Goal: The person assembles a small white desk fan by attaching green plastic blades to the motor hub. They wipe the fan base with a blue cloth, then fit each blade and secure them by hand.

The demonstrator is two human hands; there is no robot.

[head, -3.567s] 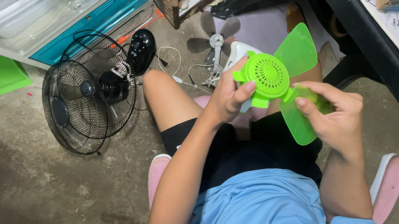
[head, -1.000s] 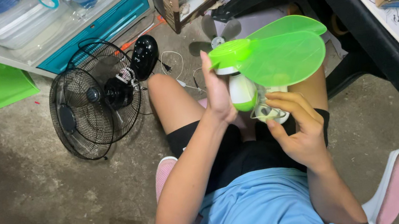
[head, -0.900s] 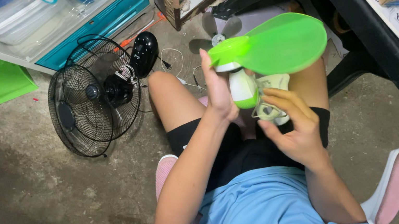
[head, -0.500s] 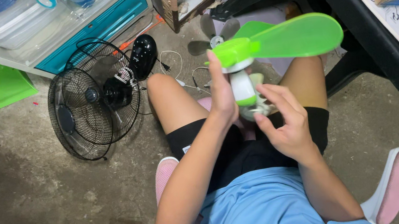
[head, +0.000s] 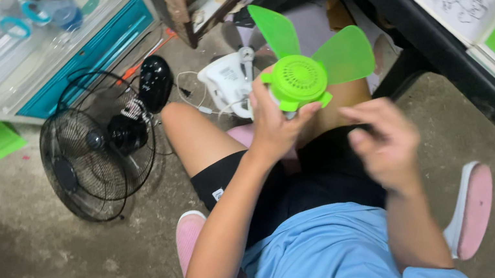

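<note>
Green plastic marks the small fan blade assembly, held up above the person's knees with its perforated round hub facing the camera. Wrapped around the hub from below, the left hand grips it. Just right of that hub and below it, the right hand is blurred, empty, fingers loosely curled. Left of the fan blade, a black wire-cage fan lies on concrete floor.

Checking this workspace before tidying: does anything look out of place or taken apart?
Yes. The left hand holds a green fan blade with no guard round it. A black fan cage lies flat on the concrete floor, a white fan part and loose wires beside it. The right hand is blurred and holds nothing.
</note>
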